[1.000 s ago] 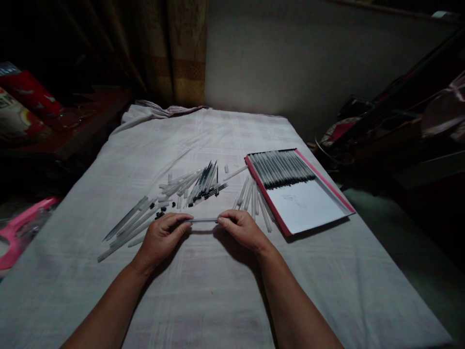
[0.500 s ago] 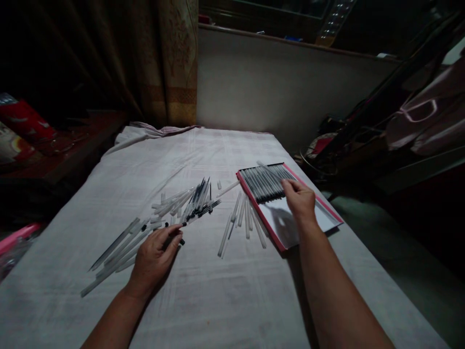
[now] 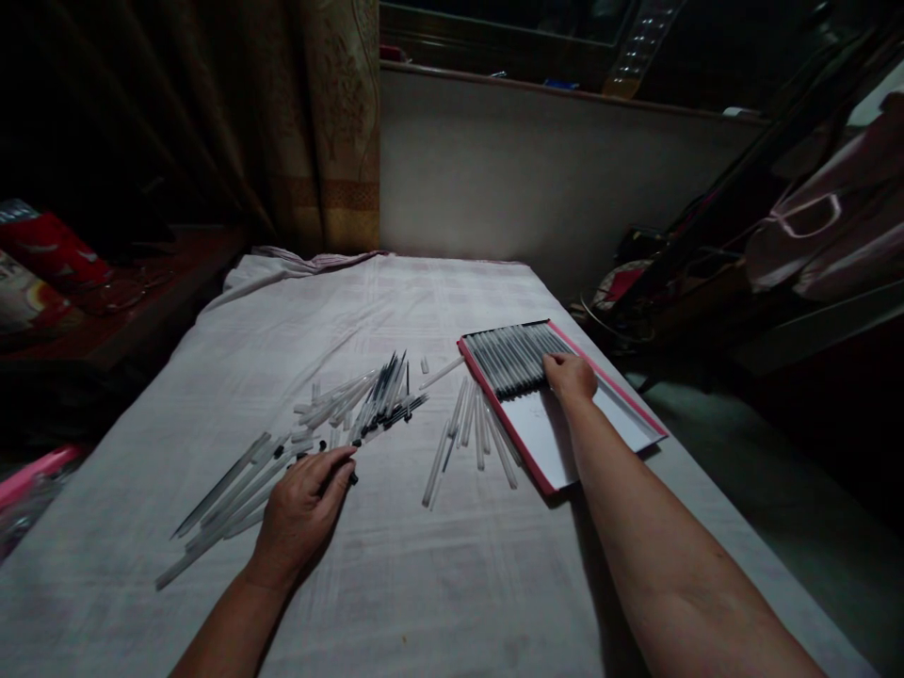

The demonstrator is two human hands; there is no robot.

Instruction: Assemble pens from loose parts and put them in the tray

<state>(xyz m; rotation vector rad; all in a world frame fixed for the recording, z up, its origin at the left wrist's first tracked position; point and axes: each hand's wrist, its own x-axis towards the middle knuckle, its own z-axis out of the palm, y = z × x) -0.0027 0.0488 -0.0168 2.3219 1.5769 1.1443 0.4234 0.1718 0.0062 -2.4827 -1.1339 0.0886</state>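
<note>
My right hand [image 3: 571, 379] is down at the near right end of a row of clear pens with black ends [image 3: 512, 358]. Its fingers pinch the end of a pen at the row's right side; the hand hides part of it. The row lies side by side in a shallow red-edged box [image 3: 540, 471] with a white inside. My left hand [image 3: 300, 508] rests on the cloth, thumb and forefinger together beside small black caps [image 3: 354, 478]. What it holds, if anything, is hidden. Beyond it lies a pile of dark pointed refills [image 3: 388, 386].
Clear pen barrels [image 3: 230, 499] lie left of my left hand, and more loose barrels [image 3: 470, 424] fan out beside the box. A white checked cloth [image 3: 424, 584] covers the surface. Red packaging [image 3: 56, 250] stands on a side table; a curtain [image 3: 346, 141] hangs behind.
My right hand has lowered the pen from a slant above the row to lie in line with the others. My left hand has stayed in nearly the same place.
</note>
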